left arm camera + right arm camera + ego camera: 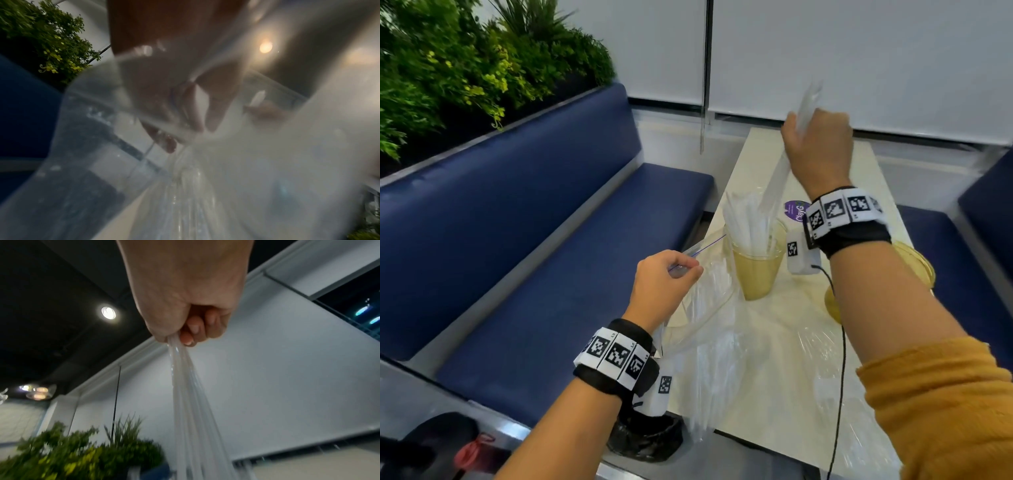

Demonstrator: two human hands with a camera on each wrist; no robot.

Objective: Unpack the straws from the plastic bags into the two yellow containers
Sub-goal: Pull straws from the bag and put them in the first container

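My right hand [815, 144] is raised above the table and grips a bundle of clear straws [777, 185], whose lower ends hang over the left yellow container [756, 274]. That cup holds several straws standing in it. In the right wrist view the fingers [193, 331] curl round the straws [189, 394]. My left hand [671, 274] pinches the zip edge of a clear plastic bag [709, 301] at the table's left edge; the bag [102, 162] fills the left wrist view. A second yellow container [917, 263] lies behind my right forearm, mostly hidden.
More crumpled clear plastic [808, 370] lies on the cream table [756, 150]. A purple sticker [794, 209] is by the cup. A blue bench [534, 240] runs along the left, with plants [465, 68] behind it. A black bag [647, 442] sits under the table's near corner.
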